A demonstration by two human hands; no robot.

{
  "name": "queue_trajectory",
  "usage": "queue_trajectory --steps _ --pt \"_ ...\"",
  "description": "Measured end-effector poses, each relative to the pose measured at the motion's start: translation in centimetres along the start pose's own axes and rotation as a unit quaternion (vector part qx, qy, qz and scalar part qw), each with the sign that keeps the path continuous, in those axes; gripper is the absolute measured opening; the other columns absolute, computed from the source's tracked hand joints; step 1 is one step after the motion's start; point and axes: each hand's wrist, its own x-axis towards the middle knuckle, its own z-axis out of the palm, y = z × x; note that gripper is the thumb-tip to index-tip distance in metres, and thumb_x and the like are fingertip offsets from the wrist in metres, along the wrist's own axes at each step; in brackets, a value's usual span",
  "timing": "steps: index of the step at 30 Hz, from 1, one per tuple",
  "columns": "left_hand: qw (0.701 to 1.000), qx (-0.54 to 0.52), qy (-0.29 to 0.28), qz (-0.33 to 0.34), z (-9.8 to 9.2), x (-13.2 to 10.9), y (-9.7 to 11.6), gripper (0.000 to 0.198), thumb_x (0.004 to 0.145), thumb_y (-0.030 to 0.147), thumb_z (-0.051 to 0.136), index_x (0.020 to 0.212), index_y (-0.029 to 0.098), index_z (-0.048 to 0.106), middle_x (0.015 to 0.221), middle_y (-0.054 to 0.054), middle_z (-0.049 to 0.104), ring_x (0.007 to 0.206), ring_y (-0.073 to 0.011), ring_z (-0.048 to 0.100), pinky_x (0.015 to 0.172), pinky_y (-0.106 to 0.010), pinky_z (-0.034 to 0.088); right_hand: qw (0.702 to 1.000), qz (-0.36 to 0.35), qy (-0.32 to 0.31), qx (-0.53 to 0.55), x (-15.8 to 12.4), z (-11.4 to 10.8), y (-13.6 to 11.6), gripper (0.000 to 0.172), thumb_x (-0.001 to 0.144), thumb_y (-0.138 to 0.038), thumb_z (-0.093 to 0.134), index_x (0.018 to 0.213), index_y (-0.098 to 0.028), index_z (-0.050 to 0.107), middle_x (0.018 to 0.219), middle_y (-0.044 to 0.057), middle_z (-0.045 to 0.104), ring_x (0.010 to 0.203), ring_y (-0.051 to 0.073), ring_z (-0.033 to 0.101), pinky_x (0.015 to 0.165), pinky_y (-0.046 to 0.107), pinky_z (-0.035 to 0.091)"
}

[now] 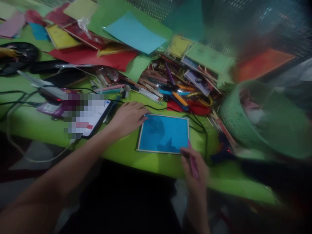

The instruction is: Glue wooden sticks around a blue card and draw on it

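A blue card with a thin pale stick frame lies flat on the green table. At its upper left corner, my left hand has its fingers together, thumb and fingertips on the frame's edge. My right hand is closed around a slim purple pen-like tool, whose tip is by the card's right edge near the lower right corner. Whether it is a pen or a cutter is too blurred to tell. Shadows fall across the blue surface.
Behind the card are piled sticks, pens and orange-handled scissors. A green basket stands right, near a dark blue glue-gun-like tool. Left are a lit phone and cables. Coloured sheets, including light blue paper, cover the back.
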Motion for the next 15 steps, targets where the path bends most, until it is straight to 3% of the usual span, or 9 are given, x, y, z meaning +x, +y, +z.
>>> queue_trajectory --steps 8,15 --pt "0.999 -0.039 0.011 -0.012 1.0 1.3 -0.8 0.015 0.092 0.025 0.059 0.098 0.018 0.071 0.097 -0.01 0.07 0.1 -0.0303 0.064 0.093 -0.046 0.049 0.999 -0.032 -0.038 0.004 0.1 -0.4 0.1 0.03 0.095 -0.021 0.068 0.124 -0.031 0.071 0.122 0.008 0.078 0.106 0.026 0.077 0.088 0.04 0.065" --pt "0.998 -0.063 0.017 -0.015 1.1 0.8 -1.2 0.028 0.1 0.033 0.051 0.109 0.017 0.071 0.108 -0.011 0.068 0.108 -0.0292 0.062 0.099 -0.045 0.048 0.998 -0.037 -0.046 0.018 0.1 -0.4 -0.1 0.034 0.096 -0.018 0.067 0.125 -0.034 0.07 0.116 0.005 0.078 0.103 0.025 0.076 0.089 0.039 0.062"
